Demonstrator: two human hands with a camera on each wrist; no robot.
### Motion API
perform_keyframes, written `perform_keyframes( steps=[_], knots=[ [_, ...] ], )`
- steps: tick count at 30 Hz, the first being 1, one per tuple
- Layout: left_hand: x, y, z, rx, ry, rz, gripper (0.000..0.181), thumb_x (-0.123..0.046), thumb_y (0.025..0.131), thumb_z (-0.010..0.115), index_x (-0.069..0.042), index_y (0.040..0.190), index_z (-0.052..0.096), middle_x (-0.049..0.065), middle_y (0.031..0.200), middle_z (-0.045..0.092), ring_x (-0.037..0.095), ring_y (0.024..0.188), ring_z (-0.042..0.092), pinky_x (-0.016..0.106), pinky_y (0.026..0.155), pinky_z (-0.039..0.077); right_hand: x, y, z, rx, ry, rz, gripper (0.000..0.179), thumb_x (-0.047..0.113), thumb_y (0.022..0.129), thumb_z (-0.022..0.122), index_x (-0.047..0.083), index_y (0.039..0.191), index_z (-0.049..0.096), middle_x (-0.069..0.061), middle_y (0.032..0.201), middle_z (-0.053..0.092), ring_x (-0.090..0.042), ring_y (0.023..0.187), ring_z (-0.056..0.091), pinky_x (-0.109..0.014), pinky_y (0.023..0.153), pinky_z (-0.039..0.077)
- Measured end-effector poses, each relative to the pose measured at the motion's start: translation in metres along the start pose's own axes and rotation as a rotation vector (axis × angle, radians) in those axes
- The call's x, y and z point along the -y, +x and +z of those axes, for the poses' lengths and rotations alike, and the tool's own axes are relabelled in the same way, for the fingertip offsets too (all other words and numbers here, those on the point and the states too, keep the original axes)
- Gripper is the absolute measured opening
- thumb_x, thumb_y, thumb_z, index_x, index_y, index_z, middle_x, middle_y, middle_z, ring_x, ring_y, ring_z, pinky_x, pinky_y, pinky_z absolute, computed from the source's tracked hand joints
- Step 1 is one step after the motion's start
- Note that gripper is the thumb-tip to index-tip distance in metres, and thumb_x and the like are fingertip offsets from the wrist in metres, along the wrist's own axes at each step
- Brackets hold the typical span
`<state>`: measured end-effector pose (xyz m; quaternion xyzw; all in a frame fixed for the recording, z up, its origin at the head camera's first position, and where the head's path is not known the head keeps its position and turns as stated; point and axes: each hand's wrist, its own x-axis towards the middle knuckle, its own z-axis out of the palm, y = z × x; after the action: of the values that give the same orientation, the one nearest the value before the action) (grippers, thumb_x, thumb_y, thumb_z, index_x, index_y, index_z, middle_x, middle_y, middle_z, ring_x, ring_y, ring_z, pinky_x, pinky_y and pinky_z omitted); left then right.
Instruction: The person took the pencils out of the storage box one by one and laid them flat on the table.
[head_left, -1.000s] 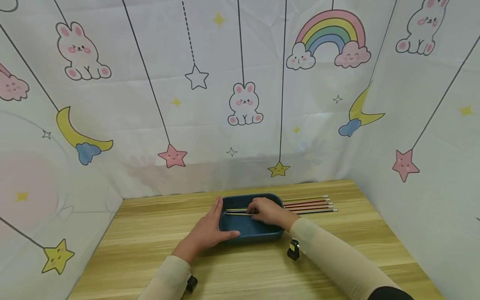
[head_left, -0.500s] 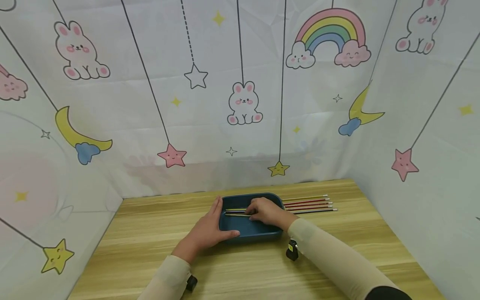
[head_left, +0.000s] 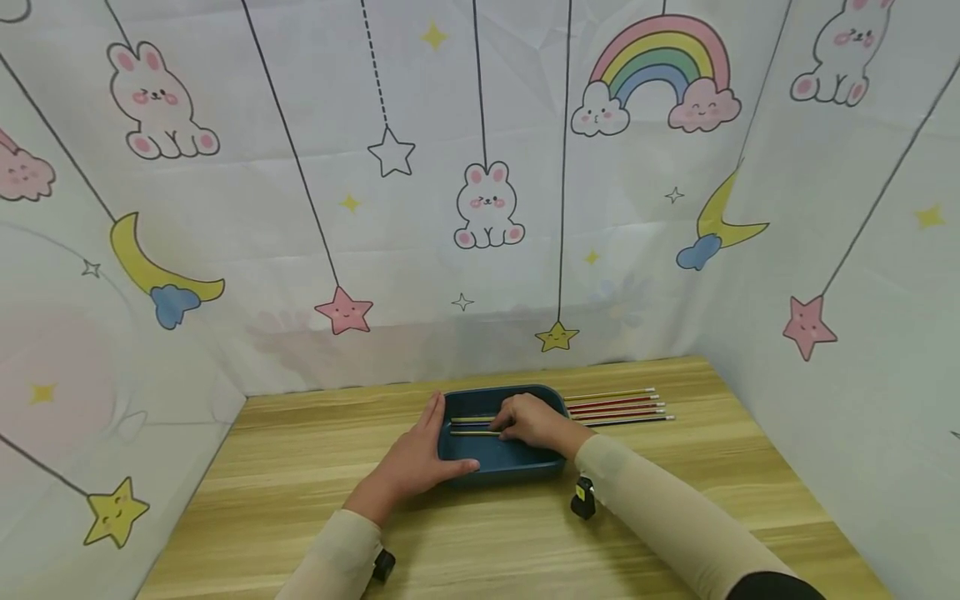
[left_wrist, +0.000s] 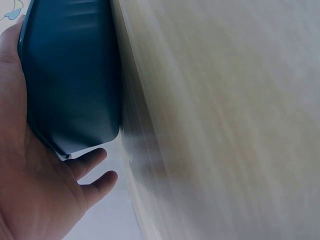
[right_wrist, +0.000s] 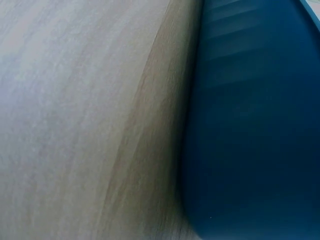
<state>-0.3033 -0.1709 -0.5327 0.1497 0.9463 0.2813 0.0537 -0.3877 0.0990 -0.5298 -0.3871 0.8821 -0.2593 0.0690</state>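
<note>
In the head view a dark blue tray (head_left: 480,460) stands on the table. My left hand (head_left: 412,458) rests against its left end, fingers straight along the side and thumb lying over the front rim. The left wrist view shows two fingertips (left_wrist: 97,185) reaching past the tray's corner. My right hand (head_left: 534,421) is inside the tray with curled fingers, pinching a thin yellow-and-dark pencil (head_left: 474,433). Just behind that one, more pencils (head_left: 471,420) lie side by side in the tray. Their right ends are hidden by the hand.
Several pencils (head_left: 618,407) with white ends lie side by side on the wooden table (head_left: 315,450), to the right of the tray. A printed cloth wall (head_left: 405,250) rises behind the table, with cloth at both sides too.
The pencil at the right fingertips has shifted slightly toward the front of the tray, away from the others. The left hand and the tray have stayed in place.
</note>
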Motion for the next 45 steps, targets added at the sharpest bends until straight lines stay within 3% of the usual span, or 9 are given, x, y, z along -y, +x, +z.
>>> perform_keyframes(
  steps=[12,34,45],
  knots=[
    [-0.002,-0.001,-0.001,-0.002,0.002,-0.002,0.133,-0.081,0.089,0.076,-0.013,0.179,0.005,0.008,0.186,0.002,0.046,0.153,0.047,0.063,0.120,0.044,0.002,-0.002,0.001,0.003,-0.029,0.017,0.019,0.001,0.100,0.081,0.009,0.115,0.088,-0.001,0.105,0.079,-0.014,0.094,0.072,-0.029,0.078,0.060],
    [-0.002,0.000,0.000,-0.004,0.001,-0.004,0.134,-0.080,0.089,0.076,-0.011,0.179,0.006,0.009,0.186,0.002,0.046,0.156,0.043,0.063,0.121,0.043,0.001,-0.004,-0.007,-0.008,0.086,-0.064,0.020,0.002,0.101,0.077,0.010,0.116,0.087,0.000,0.103,0.074,-0.006,0.088,0.065,-0.028,0.078,0.058],
    [0.000,0.000,0.001,-0.009,0.014,-0.007,0.134,-0.078,0.089,0.078,-0.010,0.179,0.006,0.011,0.186,0.004,0.047,0.154,0.047,0.063,0.120,0.044,0.014,-0.011,-0.026,0.006,0.113,-0.079,0.025,0.002,0.102,0.076,0.014,0.120,0.087,0.004,0.107,0.075,-0.007,0.094,0.068,-0.028,0.082,0.059]
  ],
)
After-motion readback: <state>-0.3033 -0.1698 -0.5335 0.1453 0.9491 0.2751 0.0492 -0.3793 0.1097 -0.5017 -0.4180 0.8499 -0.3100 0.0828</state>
